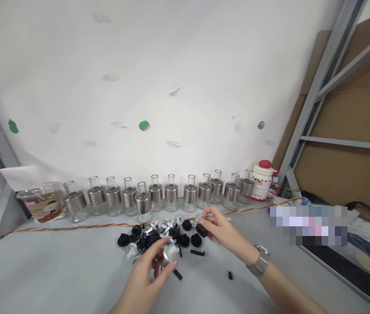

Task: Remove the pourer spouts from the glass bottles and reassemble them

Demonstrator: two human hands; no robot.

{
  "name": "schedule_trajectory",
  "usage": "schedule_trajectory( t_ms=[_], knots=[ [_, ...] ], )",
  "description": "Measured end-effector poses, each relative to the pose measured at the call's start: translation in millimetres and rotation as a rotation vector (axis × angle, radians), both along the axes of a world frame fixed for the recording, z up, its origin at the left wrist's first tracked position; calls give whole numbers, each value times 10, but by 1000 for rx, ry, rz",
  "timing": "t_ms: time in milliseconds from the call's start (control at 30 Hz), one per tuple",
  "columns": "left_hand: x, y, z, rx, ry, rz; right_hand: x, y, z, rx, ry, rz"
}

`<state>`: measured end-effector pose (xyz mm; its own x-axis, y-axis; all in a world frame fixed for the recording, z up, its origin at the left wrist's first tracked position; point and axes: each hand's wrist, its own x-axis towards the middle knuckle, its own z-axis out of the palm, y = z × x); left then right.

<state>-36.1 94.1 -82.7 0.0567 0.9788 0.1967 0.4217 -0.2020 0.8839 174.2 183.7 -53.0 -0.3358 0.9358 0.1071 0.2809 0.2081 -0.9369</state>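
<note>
Our left hand [147, 271] grips a clear, silvery part [169, 254], while our right hand [218, 227], pinching a black cap [201, 230], sits apart, beyond and to its right.

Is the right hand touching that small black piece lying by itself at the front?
Apart: the head view shows a stretch of bare grey table between the right hand and the small black piece.
</note>
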Motion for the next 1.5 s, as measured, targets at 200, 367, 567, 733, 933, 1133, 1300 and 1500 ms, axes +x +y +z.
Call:
schedule_trajectory(
  t_ms=[200,367,567,733,933,1133,1300,1500],
  knots=[
    [59,-61,39,33,60,-81,-312,-403,-39,-131,314,349],
    [36,-28,-1,4,57,-111,-398,-525,-83,-134,312,295],
    [2,-12,-92,36,32,-138,-415,-433,-171,-203,420,318],
    [-11,-33,-72,103,69,-146,-444,-461,-210,-166,376,316],
    [8,-29,30,63,120,-45,-268,-461,101,135,-59,136],
    [21,10,67,-13,33,-24,509,-231,206,304,-515,-178],
    [36,28,38,-23,-2,-39,911,-257,-202,201,-486,-12],
    [28,16,79,-63,-47,-62,773,-173,-362,214,-371,3]
  ],
)
